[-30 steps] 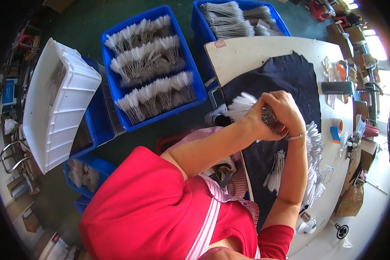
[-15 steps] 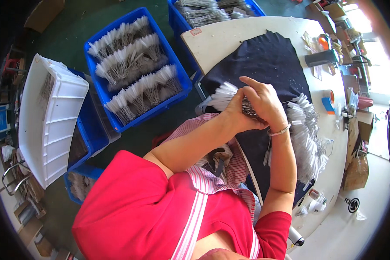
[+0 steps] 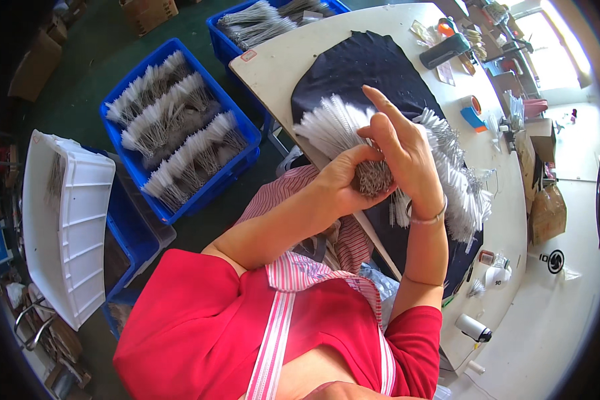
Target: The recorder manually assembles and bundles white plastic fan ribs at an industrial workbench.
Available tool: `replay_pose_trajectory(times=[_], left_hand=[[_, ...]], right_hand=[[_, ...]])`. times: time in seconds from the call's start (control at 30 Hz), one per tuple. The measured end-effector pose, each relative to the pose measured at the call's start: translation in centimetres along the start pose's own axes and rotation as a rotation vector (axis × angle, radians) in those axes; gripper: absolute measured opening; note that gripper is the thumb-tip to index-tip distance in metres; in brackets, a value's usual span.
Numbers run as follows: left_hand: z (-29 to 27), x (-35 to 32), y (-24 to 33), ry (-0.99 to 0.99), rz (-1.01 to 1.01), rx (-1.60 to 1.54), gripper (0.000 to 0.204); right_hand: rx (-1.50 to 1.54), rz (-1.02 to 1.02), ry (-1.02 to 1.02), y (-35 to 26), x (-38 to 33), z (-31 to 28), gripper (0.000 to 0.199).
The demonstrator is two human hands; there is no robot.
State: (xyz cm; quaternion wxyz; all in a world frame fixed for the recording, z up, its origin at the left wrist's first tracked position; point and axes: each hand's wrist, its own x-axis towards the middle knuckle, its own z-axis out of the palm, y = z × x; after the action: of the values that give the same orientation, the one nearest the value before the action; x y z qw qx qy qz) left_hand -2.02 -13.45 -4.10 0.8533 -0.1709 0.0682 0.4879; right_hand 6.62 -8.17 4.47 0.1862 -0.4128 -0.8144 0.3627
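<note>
A thick bundle of wire-handled brushes [image 3: 333, 123] with white bristles is clasped in my left hand [image 3: 343, 180], over the near edge of the table. Its bristle ends point up and left, and the massed wire ends [image 3: 372, 179] face my right palm. My right hand [image 3: 412, 160] is open beside those wire ends, fingers stretched upward and thumb lifted. Whether the palm touches the wires is hard to tell. Beyond my right wrist, a loose pile of similar brushes [image 3: 463, 203] lies on a dark cloth [image 3: 360, 63] spread over the white table [image 3: 283, 63].
Blue crates [image 3: 250, 150] with rows of bundled brushes stand on the floor at the left. Another blue crate [image 3: 221, 43] sits behind the table. A white bin [image 3: 80, 227] leans at far left. Tape [image 3: 472, 103] and a white bottle [image 3: 473, 327] are on the table.
The view has shifted. The brush bundle has tilted so more bristles and wire ends show. My right hand's fingers, earlier curved over the wire ends, are now straighter and raised.
</note>
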Motion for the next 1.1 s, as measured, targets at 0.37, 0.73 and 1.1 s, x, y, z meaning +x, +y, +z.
replay_pose_trajectory(times=[0.37, 0.73, 1.1], left_hand=[[-2.2, -5.5, 2.7, -0.016, 0.074, 0.290, 0.030], [-11.4, -13.3, 27.7, 0.159, 1.159, 2.412, 0.068], [-20.0, -7.7, 35.6, -0.363, 0.651, 3.179, 0.052]], right_hand=[[0.688, -0.009, 0.483, 1.4, -1.2, 2.7, 0.025], [0.568, 0.116, 0.243, 7.8, -2.8, 10.0, 0.019], [0.347, 0.006, 0.077, 8.3, -4.5, 18.0, 0.010]])
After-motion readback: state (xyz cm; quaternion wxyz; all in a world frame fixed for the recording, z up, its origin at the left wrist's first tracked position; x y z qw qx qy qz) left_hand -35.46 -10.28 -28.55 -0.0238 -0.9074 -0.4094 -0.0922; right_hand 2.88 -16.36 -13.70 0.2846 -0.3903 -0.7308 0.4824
